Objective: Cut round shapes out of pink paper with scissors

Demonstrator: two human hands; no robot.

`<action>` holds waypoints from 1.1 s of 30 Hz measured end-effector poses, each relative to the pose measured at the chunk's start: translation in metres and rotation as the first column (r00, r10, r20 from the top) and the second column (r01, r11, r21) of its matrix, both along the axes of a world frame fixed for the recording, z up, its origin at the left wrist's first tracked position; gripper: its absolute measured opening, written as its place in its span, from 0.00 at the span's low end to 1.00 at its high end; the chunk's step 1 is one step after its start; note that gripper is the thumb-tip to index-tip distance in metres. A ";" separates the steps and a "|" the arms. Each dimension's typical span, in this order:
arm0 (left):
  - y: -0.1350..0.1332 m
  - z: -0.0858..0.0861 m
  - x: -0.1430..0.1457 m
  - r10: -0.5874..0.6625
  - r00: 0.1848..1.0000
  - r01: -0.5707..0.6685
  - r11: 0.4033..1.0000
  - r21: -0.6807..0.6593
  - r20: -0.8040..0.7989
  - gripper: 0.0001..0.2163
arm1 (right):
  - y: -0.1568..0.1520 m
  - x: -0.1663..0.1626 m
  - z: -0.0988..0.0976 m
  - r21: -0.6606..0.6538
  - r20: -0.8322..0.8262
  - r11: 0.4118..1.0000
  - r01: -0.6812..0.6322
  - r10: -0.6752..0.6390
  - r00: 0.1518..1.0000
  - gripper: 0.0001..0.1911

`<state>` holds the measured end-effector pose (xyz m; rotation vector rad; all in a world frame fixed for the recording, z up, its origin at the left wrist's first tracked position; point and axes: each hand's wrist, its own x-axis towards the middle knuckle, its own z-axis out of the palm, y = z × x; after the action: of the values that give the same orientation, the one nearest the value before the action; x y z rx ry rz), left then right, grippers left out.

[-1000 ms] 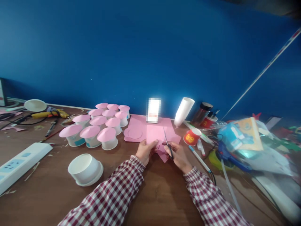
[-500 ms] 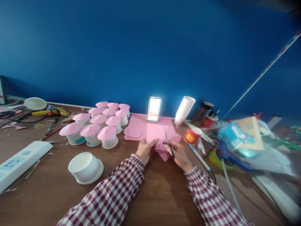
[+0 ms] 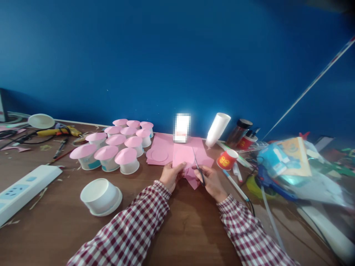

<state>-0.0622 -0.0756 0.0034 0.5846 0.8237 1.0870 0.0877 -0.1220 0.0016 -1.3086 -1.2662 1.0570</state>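
My left hand grips the near left edge of a pink paper sheet, thumb on top. In my right hand is a pair of scissors, its dark handles in my fingers and its blades pointing away over the pink paper. A partly cut piece of paper hangs down between the two hands. Behind them lie more pink sheets, with round cut-outs at their left end. My palms and some fingers are hidden.
Several white cups with pink cone tops stand to the left. Nearer me is a stack of white paper bowls, beside a power strip. At right are a red cup, a leaning white cup stack and a blue glue gun.
Almost nothing differs. Both hands, the pink paper and the scissors hold nearly the same place.
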 end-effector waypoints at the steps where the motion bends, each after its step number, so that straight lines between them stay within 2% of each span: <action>1: 0.000 0.000 0.000 -0.002 1.000 0.002 1.000 0.000 -0.001 0.13 | 0.000 0.000 0.000 0.001 -0.002 1.000 -0.001 0.001 1.000 0.19; 33: 0.001 -0.002 0.000 0.002 1.000 -0.002 1.000 -0.001 -0.002 0.13 | 0.002 0.003 -0.003 0.019 0.028 1.000 -0.010 0.009 1.000 0.16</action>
<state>-0.0619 -0.0744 0.0013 0.5840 0.8274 1.0881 0.0903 -0.1203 -0.0018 -1.3079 -1.3017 1.0341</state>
